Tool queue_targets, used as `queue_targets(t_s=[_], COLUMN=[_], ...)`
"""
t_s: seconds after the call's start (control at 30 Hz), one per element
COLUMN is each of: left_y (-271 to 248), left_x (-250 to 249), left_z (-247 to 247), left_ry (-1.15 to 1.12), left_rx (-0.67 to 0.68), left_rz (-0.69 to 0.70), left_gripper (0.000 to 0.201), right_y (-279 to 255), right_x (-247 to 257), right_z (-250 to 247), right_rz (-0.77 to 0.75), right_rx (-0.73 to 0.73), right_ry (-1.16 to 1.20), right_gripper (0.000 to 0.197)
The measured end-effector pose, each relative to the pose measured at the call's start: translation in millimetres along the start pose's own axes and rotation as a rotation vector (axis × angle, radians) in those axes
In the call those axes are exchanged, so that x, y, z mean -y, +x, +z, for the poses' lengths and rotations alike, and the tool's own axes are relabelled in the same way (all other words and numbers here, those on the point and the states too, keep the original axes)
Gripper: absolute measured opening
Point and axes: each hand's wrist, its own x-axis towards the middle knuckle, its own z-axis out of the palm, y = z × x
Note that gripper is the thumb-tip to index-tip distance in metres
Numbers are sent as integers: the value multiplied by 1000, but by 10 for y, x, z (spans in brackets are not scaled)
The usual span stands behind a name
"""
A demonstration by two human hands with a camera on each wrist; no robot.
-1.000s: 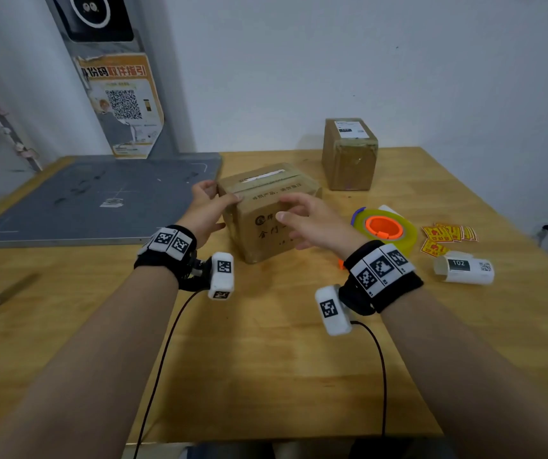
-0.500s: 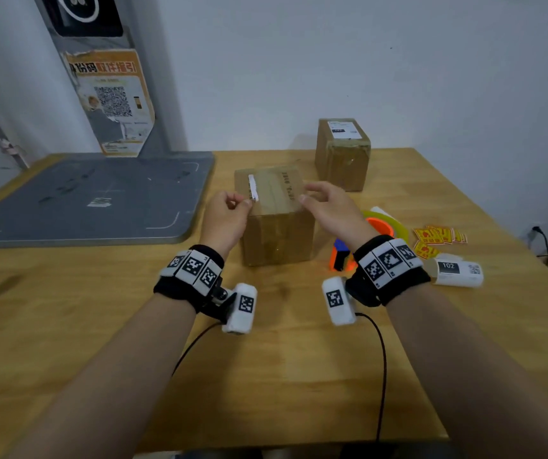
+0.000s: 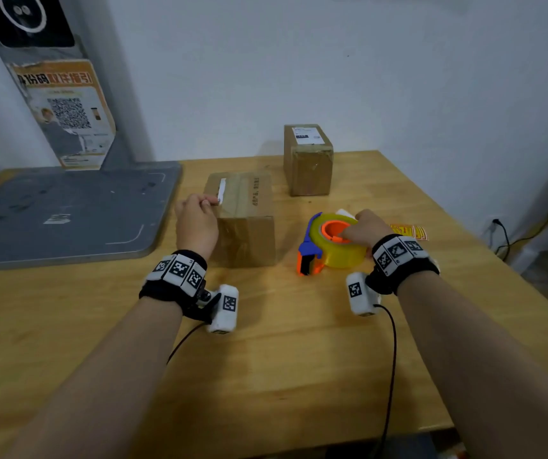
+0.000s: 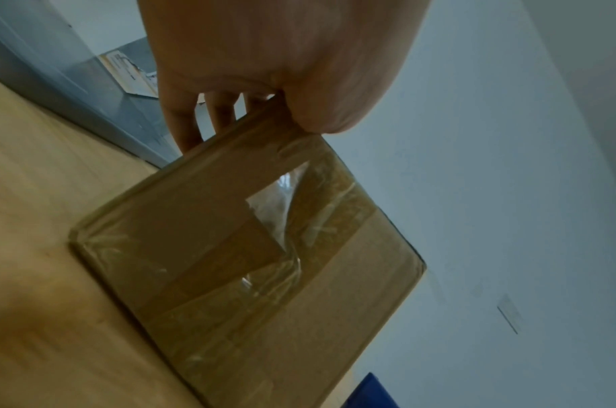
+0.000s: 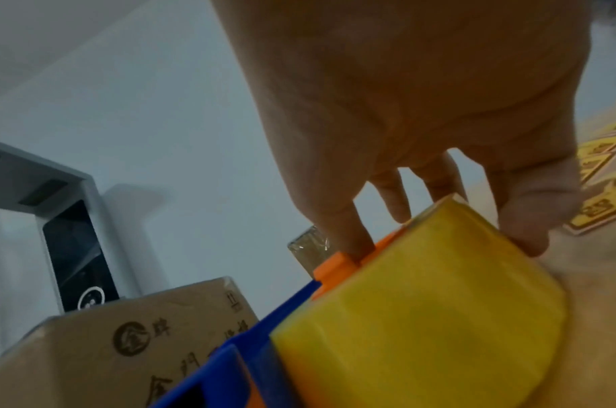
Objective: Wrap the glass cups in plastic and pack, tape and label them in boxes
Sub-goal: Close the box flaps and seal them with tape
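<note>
Steadying the cardboard box (image 3: 241, 220) on the desk (image 3: 266, 359) with the left hand (image 3: 196, 223), fingers (image 4: 181, 129) curled over its top left edge, probably so it stays put for taping. Reaching with the right hand (image 3: 363, 226) onto the tape dispenser (image 3: 330, 243) just right of the box, fingers (image 5: 348, 229) dipping into the orange core and thumb pressed on the yellow roll's outer side, apparently a grip for lifting. Showing only in the left wrist view: clear tape already crossing the box's near face. Showing only in the head view: a second, labelled box (image 3: 308, 159) farther back and yellow stickers (image 3: 410, 231) beyond the right hand. No glass cups visible, perhaps packed inside.
</note>
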Motion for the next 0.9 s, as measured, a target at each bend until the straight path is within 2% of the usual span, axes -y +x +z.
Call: queue_targets(t_s=[0.13,0.23,0.27,0.33,0.4,0.47,0.53,0.6,0.63,0.77,0.9], left_y=[-41,-97,-117,-194,-288,-403,-574,-713,-751,-774,-705], left_x=[-55,-174,-218,-352,-516,-700,-887,-1010,-1046,-1108,-1089], left_z=[-46,-123,-149,-211,-240,-218,-189,-157,-147,-269,-448], left_ry=[5,9,35,108,-9,-203,-337,-495,-550,-643,-591], left_rx=[14,15,-7,-88,-100,61,334,600,648,506,423], left_rz=[-24,-79,-78,-26,63,45,-79,-219,-258,-311,-213], left_gripper=[30,18,14,23,22,14,8,30,36,20,18], right_y=[48,32,4,-76,-201,-357,-519,-651,-712,-894,-1037], right_x=[-26,-69,-73,-44,31,140,276,405,459,562,600], right_z=[19,0,-15,-52,-112,-189,-268,-302,-302,-293,-296], right_rz=[34,18,13,18,-4,-62,-149,-231,-263,-379,-638], right_rx=[-22,-29,-49,-86,-70,-40,-36,-46,-62,-145,-268], right_ry=[35,163,229,433,673,859,950,964,953,915,658], right_gripper=[56,48,48,55,67,75,82,85,86,90,93])
